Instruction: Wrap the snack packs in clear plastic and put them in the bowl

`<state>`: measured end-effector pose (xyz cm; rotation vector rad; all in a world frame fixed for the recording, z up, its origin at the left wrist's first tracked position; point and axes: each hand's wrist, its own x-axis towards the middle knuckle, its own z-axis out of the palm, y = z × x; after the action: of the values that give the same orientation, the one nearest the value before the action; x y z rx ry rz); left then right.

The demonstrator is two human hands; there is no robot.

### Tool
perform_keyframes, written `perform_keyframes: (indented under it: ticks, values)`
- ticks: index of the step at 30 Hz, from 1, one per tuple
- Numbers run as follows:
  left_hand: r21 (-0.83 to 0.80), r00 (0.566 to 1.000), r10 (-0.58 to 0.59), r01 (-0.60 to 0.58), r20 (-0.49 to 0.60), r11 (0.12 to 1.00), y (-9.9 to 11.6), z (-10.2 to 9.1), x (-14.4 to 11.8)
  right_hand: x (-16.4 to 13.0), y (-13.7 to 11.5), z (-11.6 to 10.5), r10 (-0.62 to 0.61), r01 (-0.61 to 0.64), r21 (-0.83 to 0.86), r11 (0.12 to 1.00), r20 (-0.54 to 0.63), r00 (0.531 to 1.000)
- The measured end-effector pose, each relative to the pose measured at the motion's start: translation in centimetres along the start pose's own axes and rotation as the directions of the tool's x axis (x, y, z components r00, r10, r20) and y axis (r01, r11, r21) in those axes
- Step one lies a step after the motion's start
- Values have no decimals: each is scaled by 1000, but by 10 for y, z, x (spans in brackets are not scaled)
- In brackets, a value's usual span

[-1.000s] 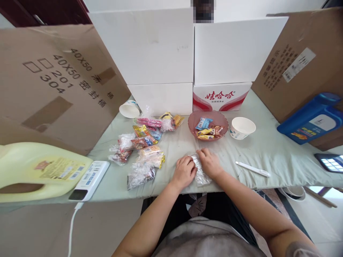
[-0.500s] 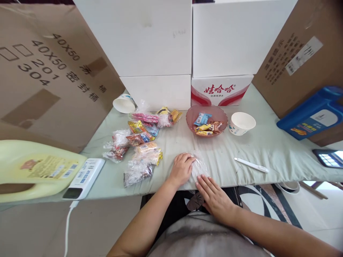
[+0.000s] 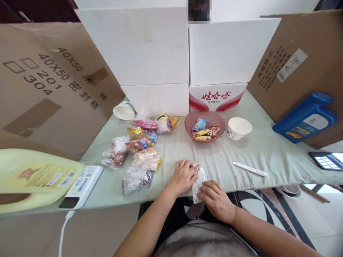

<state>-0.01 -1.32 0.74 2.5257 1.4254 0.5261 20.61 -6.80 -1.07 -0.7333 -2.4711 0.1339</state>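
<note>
A clear, crinkled plastic bag lies near the table's front edge, between my two hands. It looks folded into a narrow strip, and its lower end reaches over the edge. My left hand rests on its left side, with thumb and forefinger closed on the plastic. From the right, my right hand has its fingers bent and pressed together on the lower part of the bag; its thumb is hidden. Left of my hands lies a pile of plastic-wrapped snacks. Beyond them stands a pink glass bowl holding several wrapped sweets.
A white paper cup stands beside the bowl; another paper cup lies tipped at back left. A white pen-like cutter lies at right. A blue bottle, phone, yellow jug and white power bank flank the table.
The plastic bag has become narrower and more folded. My right hand's fingers, stretched flat before, are now bent over it. The view has tilted up slightly.
</note>
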Motion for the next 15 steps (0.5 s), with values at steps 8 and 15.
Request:
perform_keyframes:
  ticks: [8, 15]
  values:
    - [-138, 997, -40, 31, -65, 990, -7, 7, -2, 54, 37, -18, 95, -113, 94, 989, 181, 979]
    - [-260, 975, -96, 42, -200, 965, -15, 15, -1, 85, 56, 5, 435, -395, -188, 899, 283, 855]
